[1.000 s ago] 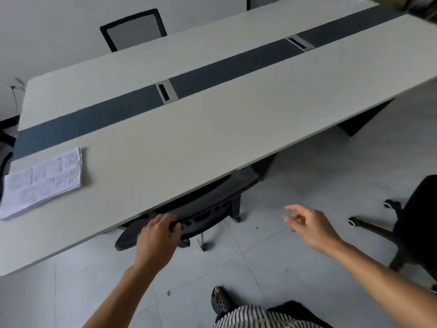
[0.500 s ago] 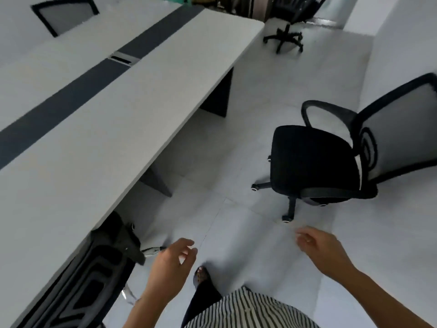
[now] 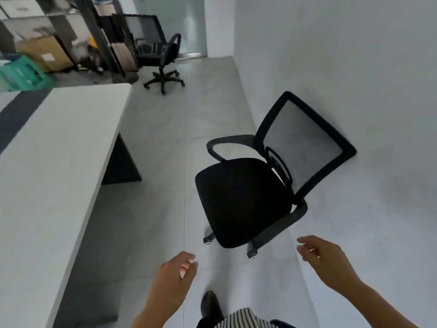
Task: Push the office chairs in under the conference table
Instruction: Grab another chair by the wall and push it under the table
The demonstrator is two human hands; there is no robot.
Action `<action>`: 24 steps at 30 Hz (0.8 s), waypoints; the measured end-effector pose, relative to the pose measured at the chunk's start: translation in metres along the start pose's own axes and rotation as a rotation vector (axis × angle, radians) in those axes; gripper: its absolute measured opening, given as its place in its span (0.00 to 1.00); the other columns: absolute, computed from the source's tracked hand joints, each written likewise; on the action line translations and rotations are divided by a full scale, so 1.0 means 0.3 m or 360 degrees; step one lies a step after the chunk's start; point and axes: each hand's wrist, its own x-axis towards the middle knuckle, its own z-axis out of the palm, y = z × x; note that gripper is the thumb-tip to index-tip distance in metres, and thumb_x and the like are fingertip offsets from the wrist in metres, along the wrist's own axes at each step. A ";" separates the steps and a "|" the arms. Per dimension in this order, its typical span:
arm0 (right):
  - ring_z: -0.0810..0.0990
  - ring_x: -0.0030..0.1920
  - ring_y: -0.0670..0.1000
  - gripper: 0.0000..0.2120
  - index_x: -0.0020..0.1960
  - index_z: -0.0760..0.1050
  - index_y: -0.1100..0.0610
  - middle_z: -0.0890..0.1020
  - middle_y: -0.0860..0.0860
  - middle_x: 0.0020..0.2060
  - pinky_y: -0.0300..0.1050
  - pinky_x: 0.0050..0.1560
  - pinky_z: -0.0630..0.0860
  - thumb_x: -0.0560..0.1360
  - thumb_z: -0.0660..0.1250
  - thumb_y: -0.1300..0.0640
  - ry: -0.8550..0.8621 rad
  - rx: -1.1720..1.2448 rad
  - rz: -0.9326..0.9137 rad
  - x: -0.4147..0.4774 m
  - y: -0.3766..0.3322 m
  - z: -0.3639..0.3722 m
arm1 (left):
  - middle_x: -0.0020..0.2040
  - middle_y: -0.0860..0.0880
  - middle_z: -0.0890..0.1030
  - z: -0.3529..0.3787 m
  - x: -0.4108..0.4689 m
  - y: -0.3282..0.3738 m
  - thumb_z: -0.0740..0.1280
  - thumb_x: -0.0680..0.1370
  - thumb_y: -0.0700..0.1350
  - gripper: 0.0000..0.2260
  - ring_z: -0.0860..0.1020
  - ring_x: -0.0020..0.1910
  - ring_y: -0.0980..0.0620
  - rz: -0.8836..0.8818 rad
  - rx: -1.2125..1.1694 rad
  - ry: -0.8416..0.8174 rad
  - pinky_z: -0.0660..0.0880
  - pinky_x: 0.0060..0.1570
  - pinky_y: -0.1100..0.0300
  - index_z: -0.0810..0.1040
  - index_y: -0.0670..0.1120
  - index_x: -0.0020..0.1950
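Office chair (image 3: 246, 200) stood out on the floor by the wall, well apart from the counter (image 3: 54, 162), its mesh back toward the wall. Both the left hand (image 3: 173, 278) and the right hand (image 3: 324, 259) hung empty, each grip loosely open. Best practice was probably taking the backrest with both hands and rolling it squarely toward the counter.

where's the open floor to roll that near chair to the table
Bare floor runs between the near chair and the table edge, wide open beside the table leg. Both hands are empty, short of the chair. Its back sits tight to the wall. Crowded by the far chair and boxes.
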 end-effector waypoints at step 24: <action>0.66 0.69 0.62 0.33 0.73 0.62 0.58 0.68 0.60 0.70 0.59 0.66 0.65 0.72 0.67 0.47 0.0524 -0.0408 0.0292 1.080 0.078 -0.539 | 0.48 0.50 0.80 0.537 1.317 1.248 0.63 0.76 0.49 0.09 0.77 0.46 0.51 0.0867 0.0524 -0.0394 0.76 0.49 0.52 0.77 0.46 0.51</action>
